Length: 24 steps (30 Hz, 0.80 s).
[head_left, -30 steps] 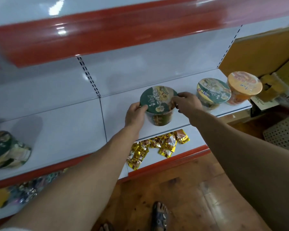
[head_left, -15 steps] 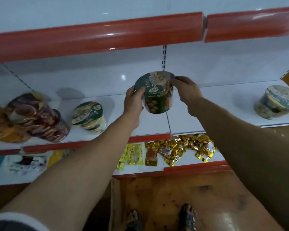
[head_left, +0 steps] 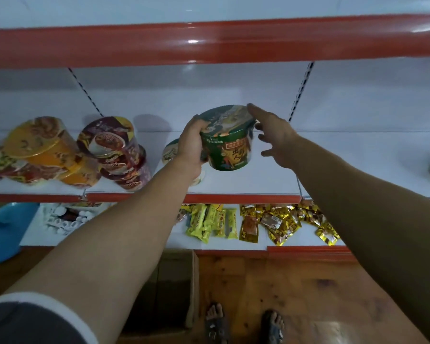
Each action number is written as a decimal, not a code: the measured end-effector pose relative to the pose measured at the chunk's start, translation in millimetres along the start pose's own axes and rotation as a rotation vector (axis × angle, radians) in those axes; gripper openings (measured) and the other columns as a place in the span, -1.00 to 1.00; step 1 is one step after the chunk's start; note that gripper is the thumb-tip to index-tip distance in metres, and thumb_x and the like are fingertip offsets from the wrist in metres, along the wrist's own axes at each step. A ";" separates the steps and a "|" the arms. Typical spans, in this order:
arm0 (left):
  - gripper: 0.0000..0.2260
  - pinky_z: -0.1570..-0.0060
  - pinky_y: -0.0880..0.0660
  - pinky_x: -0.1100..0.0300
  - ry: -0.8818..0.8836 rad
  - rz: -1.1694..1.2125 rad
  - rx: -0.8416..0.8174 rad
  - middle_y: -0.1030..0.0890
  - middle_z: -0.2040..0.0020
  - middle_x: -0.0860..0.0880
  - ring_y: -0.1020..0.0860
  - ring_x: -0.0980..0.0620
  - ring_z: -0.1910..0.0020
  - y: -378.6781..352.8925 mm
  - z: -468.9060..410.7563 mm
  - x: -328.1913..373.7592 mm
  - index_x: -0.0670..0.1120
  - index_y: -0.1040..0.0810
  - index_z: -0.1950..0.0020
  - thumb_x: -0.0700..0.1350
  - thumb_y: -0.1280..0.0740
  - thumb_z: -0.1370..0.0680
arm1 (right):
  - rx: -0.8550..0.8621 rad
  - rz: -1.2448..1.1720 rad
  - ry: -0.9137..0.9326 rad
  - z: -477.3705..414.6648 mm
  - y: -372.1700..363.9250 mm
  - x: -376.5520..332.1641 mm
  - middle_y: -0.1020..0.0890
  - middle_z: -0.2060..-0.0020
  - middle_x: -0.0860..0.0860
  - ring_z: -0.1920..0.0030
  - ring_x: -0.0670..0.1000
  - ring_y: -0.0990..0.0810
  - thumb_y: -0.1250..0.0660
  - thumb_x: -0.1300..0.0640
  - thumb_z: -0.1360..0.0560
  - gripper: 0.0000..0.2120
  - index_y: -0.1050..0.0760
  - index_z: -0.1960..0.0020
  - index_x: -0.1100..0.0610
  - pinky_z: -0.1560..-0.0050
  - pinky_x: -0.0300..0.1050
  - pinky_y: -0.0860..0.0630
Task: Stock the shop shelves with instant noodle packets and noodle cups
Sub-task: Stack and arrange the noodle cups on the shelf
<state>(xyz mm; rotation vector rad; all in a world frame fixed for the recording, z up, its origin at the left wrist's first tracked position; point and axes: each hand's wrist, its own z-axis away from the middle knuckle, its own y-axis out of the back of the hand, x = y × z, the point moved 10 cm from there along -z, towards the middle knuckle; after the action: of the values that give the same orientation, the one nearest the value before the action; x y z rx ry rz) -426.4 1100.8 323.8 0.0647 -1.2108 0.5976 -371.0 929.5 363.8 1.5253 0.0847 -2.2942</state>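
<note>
Item: green noodle cup [head_left: 227,142], being held tilted, lid towards the back panel, in the air just above the middle shelf [head_left: 258,181] and just right of a pale cup [head_left: 170,151] that is being partly hidden by the wrist. The cup is being gripped round its left wall by the left hand [head_left: 193,142], fingers curled about it. The right hand [head_left: 274,140] is being held loose with fingers spread beside the lid rim; whether a fingertip is touching the rim cannot be told. Handling, as judged: the cup is being taken for light, thin-walled and easily dented, with glossy film likely making it slippery; the stiff band under the lid rim, or two opposite sides, is being reckoned the safest hold, with little squeeze. Change from half a second ago: the right hand, then curled on the rim, is now being opened and drawn off, so the load is being left to one hand; the stacks [head_left: 109,147] at the left are being shown nearer the cup.
</note>
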 end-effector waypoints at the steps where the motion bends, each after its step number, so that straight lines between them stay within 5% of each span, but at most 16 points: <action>1: -0.64 -0.31 -0.39 -0.24 0.024 0.008 -0.017 -0.66 -0.14 -0.14 -0.58 -0.20 -0.21 2.8 -0.9 -1.6 -0.07 -0.57 -0.21 0.04 -0.26 -0.47 | -0.050 -0.004 -0.028 -0.6 -8.9 2.9 -0.42 -0.40 0.05 -0.37 0.15 -0.38 -0.26 -0.28 -0.52 -0.39 -0.32 -0.44 0.04 -0.33 0.28 -0.34; 7: -0.56 -0.13 -0.52 -0.02 0.069 -0.017 0.024 -0.67 -0.11 -0.08 -0.62 -0.09 -0.10 20.0 -0.2 -2.4 -0.08 -0.54 -0.30 0.18 -0.19 -0.60 | -0.096 -0.045 -0.076 -3.4 -39.1 13.7 -0.55 -0.14 0.05 -0.18 0.11 -0.51 -0.26 -0.02 -0.55 -0.67 -0.44 -0.26 0.09 -0.25 0.27 -0.45; 10: -0.45 0.05 -0.55 0.05 -0.005 -0.052 0.069 -0.60 -0.21 -0.09 -0.61 -0.04 -0.09 27.7 0.0 1.3 -0.04 -0.39 -0.39 0.28 -0.26 -0.54 | -0.040 -0.122 -0.111 -6.4 -46.1 13.4 -0.53 0.05 0.01 -0.01 0.05 -0.51 -0.21 0.09 -0.55 -0.76 -0.43 -0.20 0.09 -0.21 0.28 -0.43; 12: -0.47 0.00 -0.56 0.02 -0.063 -0.108 0.109 -0.53 -0.26 -0.11 -0.57 -0.06 -0.13 33.9 2.2 2.8 -0.03 -0.27 -0.38 0.20 -0.32 -0.55 | -0.033 -0.140 -0.113 -7.9 -52.9 11.0 -0.49 0.12 -0.04 0.07 0.00 -0.48 -0.19 0.11 -0.57 -0.78 -0.40 -0.21 0.08 -0.22 0.29 -0.41; 18: -0.49 -0.21 -0.51 -0.04 -0.070 -0.182 0.150 -0.59 -0.24 -0.04 -0.57 -0.03 -0.18 54.3 -6.1 14.8 0.03 -0.44 -0.37 0.33 -0.08 -0.59 | -0.075 -0.155 -0.124 -12.9 -64.2 6.5 -0.54 -0.13 0.03 -0.11 0.07 -0.55 -0.23 -0.13 -0.58 -0.62 -0.41 -0.30 0.06 -0.27 0.22 -0.42; 20: -0.50 -0.08 -0.50 0.08 -0.030 -0.143 0.156 -0.61 -0.15 0.00 -0.57 0.02 -0.10 60.3 -7.7 14.6 0.02 -0.45 -0.36 0.30 -0.02 -0.62 | -0.066 -0.137 -0.104 -16.7 -62.5 2.3 -0.56 -0.18 0.04 -0.06 0.02 -0.58 -0.25 -0.16 -0.57 -0.59 -0.46 -0.29 0.09 -0.20 0.11 -0.50; 24: -0.54 0.16 -0.44 0.15 -0.020 -0.073 0.158 -0.61 -0.16 -0.07 -0.60 -0.03 -0.06 66.1 -13.6 9.1 -0.02 -0.40 -0.38 0.19 -0.25 -0.58 | -0.080 -0.051 -0.064 -22.4 -66.5 -5.4 -0.59 -0.11 0.03 -0.08 0.02 -0.57 -0.26 -0.15 -0.58 -0.64 -0.48 -0.19 0.11 -0.13 -0.03 -0.52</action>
<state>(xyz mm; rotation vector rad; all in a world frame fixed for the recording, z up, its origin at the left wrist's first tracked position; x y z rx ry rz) -443.5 1165.1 309.4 0.2475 -1.1744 0.6294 -372.6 998.2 348.9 1.4249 0.1978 -2.3481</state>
